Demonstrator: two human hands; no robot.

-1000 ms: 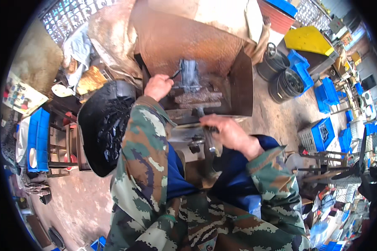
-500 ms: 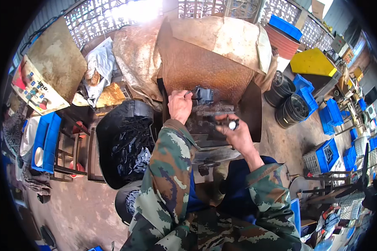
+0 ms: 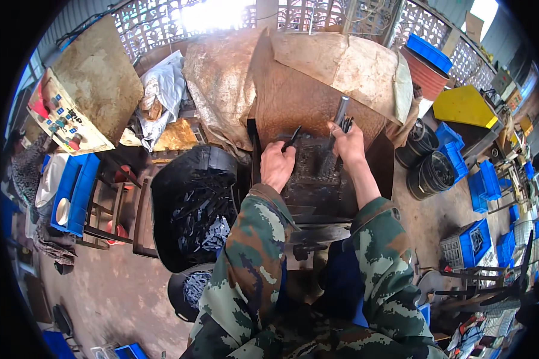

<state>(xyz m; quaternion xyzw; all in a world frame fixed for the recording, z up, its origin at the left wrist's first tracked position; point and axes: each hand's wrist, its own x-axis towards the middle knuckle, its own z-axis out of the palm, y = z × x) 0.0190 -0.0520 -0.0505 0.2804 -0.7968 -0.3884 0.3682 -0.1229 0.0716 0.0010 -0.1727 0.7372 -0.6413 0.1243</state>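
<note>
Nearest the camera, both camouflage-patterned sleeves (image 3: 251, 269) reach forward over a dark, grimy metal press machine (image 3: 314, 179) that serves as the counter. The left hand (image 3: 277, 164) rests on the machine's top with its grip closed around a small dark metal strip (image 3: 292, 137), whose tip pokes up and away from the fingers. The right hand (image 3: 348, 143) has its grip wrapped around an upright grey steel lever (image 3: 339, 113) just behind the work area. With fingers this close to the tooling, pulling the lever before the left hand is clear could pinch them; a loose hold could let the strip slip and skew. To the left, a black bin of dark metal offcuts (image 3: 191, 209) stands beside the machine; beyond, rusty brown sheet-metal guards (image 3: 305, 84) rise behind.
</note>
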